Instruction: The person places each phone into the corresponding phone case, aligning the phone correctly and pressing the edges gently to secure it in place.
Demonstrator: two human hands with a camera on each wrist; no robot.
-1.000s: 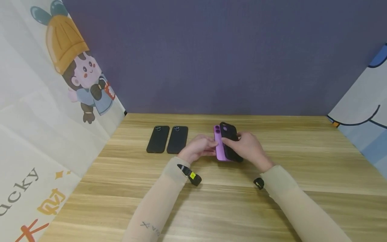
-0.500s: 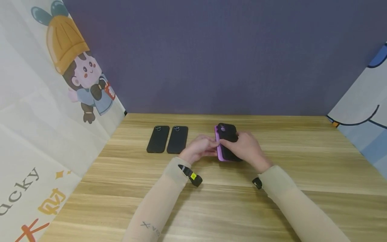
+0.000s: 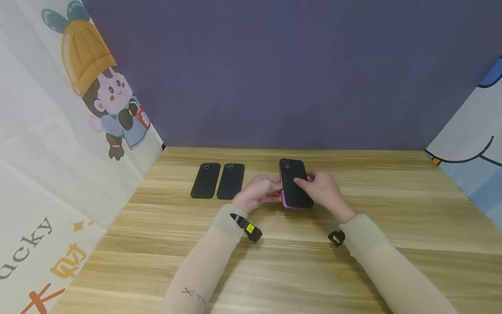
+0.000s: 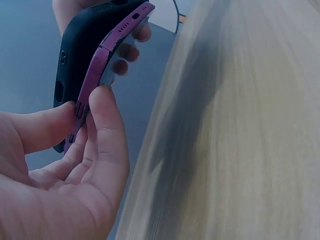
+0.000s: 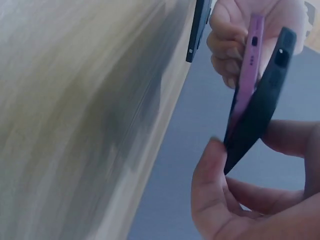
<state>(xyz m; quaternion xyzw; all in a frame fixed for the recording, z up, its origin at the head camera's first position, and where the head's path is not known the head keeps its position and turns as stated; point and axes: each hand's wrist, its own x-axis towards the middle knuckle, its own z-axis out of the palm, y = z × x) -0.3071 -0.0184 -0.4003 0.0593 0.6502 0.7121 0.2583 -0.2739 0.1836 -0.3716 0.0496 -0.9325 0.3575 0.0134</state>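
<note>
In the head view my left hand (image 3: 259, 192) pinches a purple phone by its left long edge, above the table. The left wrist view shows the thumb and fingers on the side of the phone (image 4: 92, 75). My right hand (image 3: 323, 192) grips a black phone case (image 3: 300, 192) that covers most of the phone's back. Its thumb lies on the case's back, and fingertips reach under the phone's screen side. In the right wrist view the case (image 5: 255, 117) meets the phone at the right edge, with a gap along the left edge.
Two black phones or phone cases (image 3: 205, 181) lie side by side on the wooden table (image 3: 290, 270), left of my hands. A dark blue panel (image 3: 274, 74) stands along the back. Printed cloth (image 3: 31, 152) hangs at the left, with more at the right.
The black case has swung left over the phone's back, leaving only a thin purple strip at the left and bottom. My right thumb has shifted inward onto the case. The left hand has barely moved.
</note>
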